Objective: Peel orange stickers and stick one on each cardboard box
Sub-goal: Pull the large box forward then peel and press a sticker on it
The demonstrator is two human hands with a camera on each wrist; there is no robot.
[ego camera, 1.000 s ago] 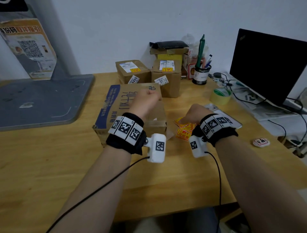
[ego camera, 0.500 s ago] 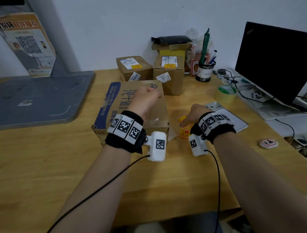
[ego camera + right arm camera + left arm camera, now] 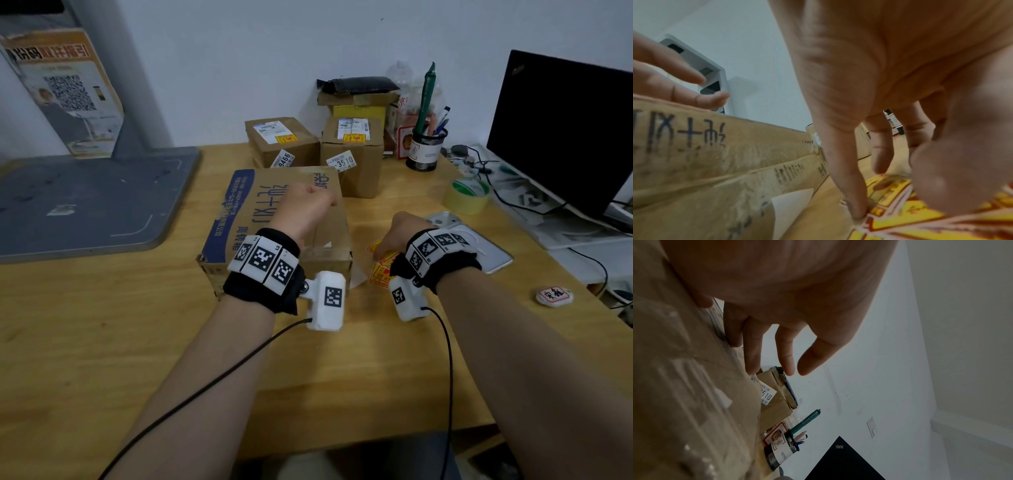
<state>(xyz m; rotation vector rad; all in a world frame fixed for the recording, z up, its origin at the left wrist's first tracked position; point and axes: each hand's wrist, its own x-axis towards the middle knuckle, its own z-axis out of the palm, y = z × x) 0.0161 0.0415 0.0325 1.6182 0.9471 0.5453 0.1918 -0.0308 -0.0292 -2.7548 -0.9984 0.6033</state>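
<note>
A large cardboard box (image 3: 260, 205) with blue print lies in front of me. My left hand (image 3: 305, 205) rests on its top, and the left wrist view shows the fingers (image 3: 754, 353) loosely extended against the cardboard (image 3: 684, 369), holding nothing. Right of the box, orange-yellow sticker sheets (image 3: 380, 274) lie on the table. My right hand (image 3: 399, 229) reaches down onto them. Its index fingertip (image 3: 858, 212) touches the edge of a sheet (image 3: 910, 219) and the thumb hovers over it. Two small boxes (image 3: 279, 144) (image 3: 352, 161) behind each carry an orange sticker (image 3: 287, 138).
A tape roll (image 3: 467, 197), a mesh pen holder (image 3: 426, 149) and a dark laptop screen (image 3: 565, 130) stand at the right. A silver device (image 3: 493, 253) lies just beyond my right wrist. A grey stand base (image 3: 85, 202) fills the left. A round badge (image 3: 554, 295) lies near the right edge.
Both hands stay about where they were, the left on the big box and the right over the sticker sheets. Only the head view has shifted slightly.
</note>
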